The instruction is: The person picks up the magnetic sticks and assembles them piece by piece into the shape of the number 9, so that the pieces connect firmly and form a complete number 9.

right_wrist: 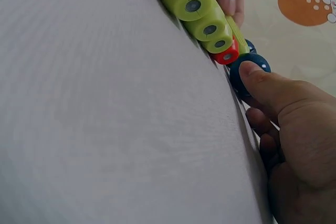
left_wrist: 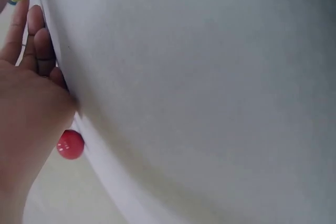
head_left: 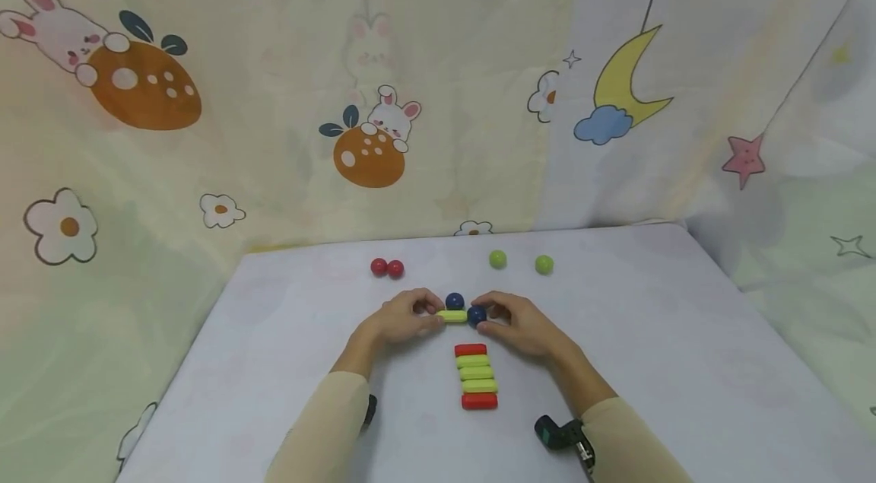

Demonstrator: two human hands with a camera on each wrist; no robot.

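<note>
A small yellow-green stick [head_left: 452,316] lay sideways near the middle of the table [head_left: 274,361]. The left hand [head_left: 404,316] had its thumb and finger pinching the left end of the stick. At the other end of the stick was a dark blue ball [head_left: 477,316], and the two looked like they were touching. The right hand [head_left: 520,322] pinched that ball, with its thumb on the near side and its fingers curled around the far side. A second blue ball [head_left: 455,301] sat just behind the stick, but it was hard to tell if they touched. Nearer to the person, five more sticks lay side by side in a neat row. The far red stick [head_left: 470,350] was at one end and the near red stick [head_left: 479,401] was at the other, with three yellow-green sticks [head_left: 475,373] between them. In the right wrist view, the sticks had round gray spots on their ends. Past the hands, two red balls [head_left: 387,268] sat close together on the left, and two light green balls [head_left: 544,265] sat a bit apart on the right. The person wore tan sleeves [head_left: 322,430], and a black gadget [head_left: 557,433] was on the right wrist. Behind the table hung a cloth [head_left: 287,87] with bunnies, flowers and a yellow moon.
</note>
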